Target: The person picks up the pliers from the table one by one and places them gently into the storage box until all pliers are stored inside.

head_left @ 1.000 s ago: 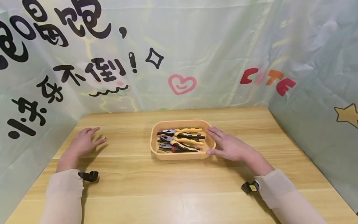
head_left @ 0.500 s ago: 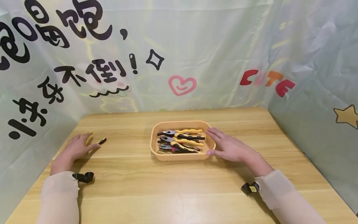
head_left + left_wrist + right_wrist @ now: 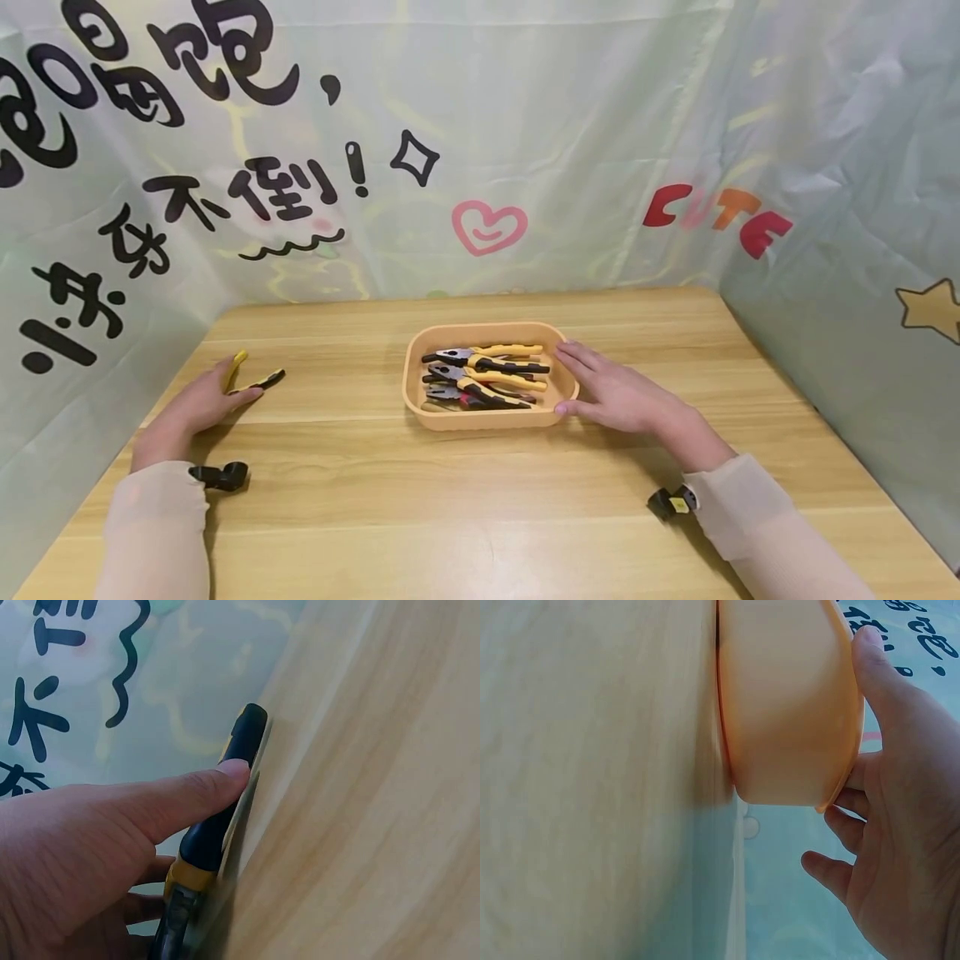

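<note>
At the table's left my left hand (image 3: 197, 408) holds a pair of pliers with yellow and black handles (image 3: 270, 381). In the left wrist view the thumb lies along one dark pliers handle (image 3: 206, 841), with fingers on the far side; the pliers' head is mostly hidden. Mid-table stands a peach-coloured tray (image 3: 487, 419) with several yellow-and-black pliers (image 3: 498, 390) lying in it, and a bit of red handle beneath. My right hand (image 3: 626, 392) grips the tray's right end, thumb at the front corner and fingers at the rim, as the right wrist view also shows.
The wooden table (image 3: 420, 517) meets a printed cloth backdrop (image 3: 585, 125) at the back and both sides. Small black cameras (image 3: 225, 476) sit at each wrist.
My left hand has moved slightly left and toward me, so more of the pliers' handles shows past its fingers. The right hand and tray have stayed put.
</note>
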Available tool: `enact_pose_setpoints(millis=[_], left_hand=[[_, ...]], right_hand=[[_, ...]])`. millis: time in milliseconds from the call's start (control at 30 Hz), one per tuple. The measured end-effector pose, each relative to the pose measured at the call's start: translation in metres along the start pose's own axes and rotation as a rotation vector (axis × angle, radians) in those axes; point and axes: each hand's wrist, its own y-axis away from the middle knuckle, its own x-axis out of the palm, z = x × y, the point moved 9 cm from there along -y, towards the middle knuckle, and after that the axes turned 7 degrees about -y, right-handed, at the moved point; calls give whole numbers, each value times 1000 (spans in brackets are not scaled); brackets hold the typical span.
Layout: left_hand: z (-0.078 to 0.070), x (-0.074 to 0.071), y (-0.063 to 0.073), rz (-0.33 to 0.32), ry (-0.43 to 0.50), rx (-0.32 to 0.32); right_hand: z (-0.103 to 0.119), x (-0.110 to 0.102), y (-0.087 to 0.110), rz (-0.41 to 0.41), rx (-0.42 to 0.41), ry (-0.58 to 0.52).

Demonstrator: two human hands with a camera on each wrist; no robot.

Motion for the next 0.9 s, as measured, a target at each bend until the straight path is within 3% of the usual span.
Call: enact_pose_setpoints(millis=[467,733,900], left_hand=[[3,5,-8,-29,-26,-3],[-12,-2,-7,-50,-16,60],[-13,-1,-8,-55,-24,54]], right_hand=[[0,-1,1,4,16,-5],[-1,0,-1,4,11,2],[0,0,-1,8,12,-6]])
